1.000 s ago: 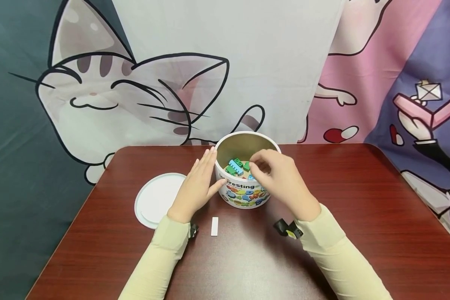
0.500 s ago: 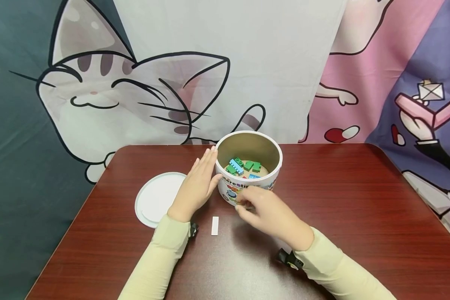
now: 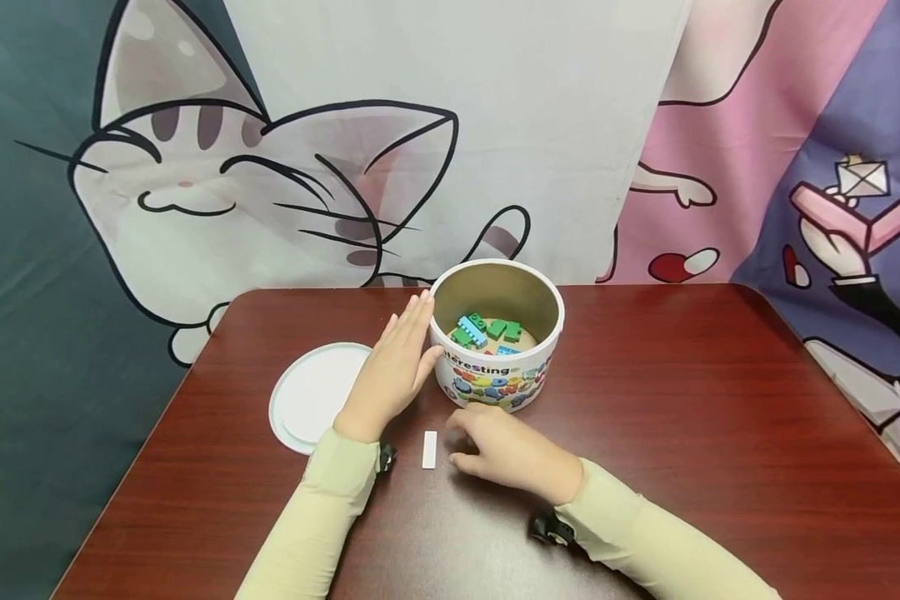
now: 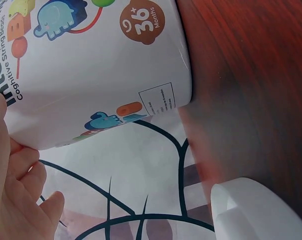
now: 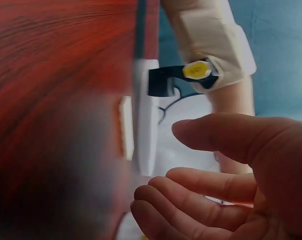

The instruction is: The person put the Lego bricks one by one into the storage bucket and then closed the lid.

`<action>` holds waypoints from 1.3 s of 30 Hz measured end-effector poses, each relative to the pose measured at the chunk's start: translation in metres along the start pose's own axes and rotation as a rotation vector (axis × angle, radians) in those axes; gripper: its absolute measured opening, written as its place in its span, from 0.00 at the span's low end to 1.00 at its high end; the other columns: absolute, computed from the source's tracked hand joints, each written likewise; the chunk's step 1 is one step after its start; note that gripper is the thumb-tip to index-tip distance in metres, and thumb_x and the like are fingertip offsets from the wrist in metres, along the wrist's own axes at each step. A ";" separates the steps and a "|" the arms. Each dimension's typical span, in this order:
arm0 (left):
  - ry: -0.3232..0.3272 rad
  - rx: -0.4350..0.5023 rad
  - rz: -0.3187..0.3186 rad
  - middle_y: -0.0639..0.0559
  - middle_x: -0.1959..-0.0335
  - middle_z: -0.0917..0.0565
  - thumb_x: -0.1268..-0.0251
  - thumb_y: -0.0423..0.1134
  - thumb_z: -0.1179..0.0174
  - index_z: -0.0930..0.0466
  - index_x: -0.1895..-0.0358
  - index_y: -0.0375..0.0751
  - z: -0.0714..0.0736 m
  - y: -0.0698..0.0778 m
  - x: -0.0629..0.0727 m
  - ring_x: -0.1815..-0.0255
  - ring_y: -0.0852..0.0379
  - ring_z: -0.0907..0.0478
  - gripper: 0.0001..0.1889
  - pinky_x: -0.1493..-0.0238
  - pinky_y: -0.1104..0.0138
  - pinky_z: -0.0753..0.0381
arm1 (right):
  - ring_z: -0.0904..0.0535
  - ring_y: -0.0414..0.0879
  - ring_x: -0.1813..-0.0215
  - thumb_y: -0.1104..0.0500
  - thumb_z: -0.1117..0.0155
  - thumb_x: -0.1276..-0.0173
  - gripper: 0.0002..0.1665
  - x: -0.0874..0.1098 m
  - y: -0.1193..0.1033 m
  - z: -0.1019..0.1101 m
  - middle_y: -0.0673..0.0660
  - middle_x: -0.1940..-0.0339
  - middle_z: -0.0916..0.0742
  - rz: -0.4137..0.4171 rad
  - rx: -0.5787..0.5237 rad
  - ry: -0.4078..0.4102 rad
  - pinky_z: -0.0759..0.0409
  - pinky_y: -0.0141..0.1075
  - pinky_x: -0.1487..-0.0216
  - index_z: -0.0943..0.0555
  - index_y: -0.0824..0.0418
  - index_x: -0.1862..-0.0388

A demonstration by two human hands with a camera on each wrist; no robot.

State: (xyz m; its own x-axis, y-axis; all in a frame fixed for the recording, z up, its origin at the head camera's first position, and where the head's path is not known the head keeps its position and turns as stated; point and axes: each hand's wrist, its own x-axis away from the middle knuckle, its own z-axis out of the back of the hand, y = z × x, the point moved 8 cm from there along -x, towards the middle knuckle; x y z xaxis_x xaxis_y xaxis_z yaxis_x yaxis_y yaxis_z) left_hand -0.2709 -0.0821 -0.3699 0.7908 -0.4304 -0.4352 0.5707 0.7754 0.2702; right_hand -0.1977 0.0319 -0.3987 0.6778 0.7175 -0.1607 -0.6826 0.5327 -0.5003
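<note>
A white printed bucket (image 3: 528, 379) stands upright at the back of the table, its top uncovered. Green and blue building bricks (image 3: 472, 329) lie on its floor. My left hand (image 3: 390, 367) rests against the bucket's left side with fingers straight; the left wrist view shows those fingers (image 4: 28, 170) touching the printed wall. In front of the bucket, my right hand (image 3: 510, 450) hovers low with thumb and fingers apart and nothing between them, as the right wrist view also shows. Just left of its fingertips a small white strip (image 3: 429, 450) lies on the table.
A round white lid (image 3: 311, 400) lies on the dark red table (image 3: 682, 400), left of the bucket and partly behind my left hand. A cloth backdrop with cartoon figures (image 3: 195, 208) hangs behind the table's far edge.
My right hand has come out from over the bucket and moved down and left, close to the white strip. The left hand stays against the bucket.
</note>
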 end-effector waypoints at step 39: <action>0.006 0.010 -0.008 0.44 0.18 0.46 0.20 0.47 0.49 0.51 0.19 0.35 0.000 0.000 0.000 0.17 0.51 0.52 0.36 0.22 0.48 0.46 | 0.24 0.46 0.68 0.49 0.19 0.49 0.22 -0.024 0.002 -0.031 0.52 0.71 0.23 -0.134 0.263 -0.015 0.22 0.38 0.66 0.19 0.61 0.66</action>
State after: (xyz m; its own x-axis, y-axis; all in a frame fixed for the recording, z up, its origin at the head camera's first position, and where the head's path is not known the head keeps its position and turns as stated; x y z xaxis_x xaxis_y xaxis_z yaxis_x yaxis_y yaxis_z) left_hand -0.2711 -0.0824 -0.3698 0.7847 -0.4339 -0.4428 0.5795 0.7671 0.2752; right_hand -0.2075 0.0018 -0.4221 0.7640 0.6383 -0.0945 -0.6359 0.7198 -0.2786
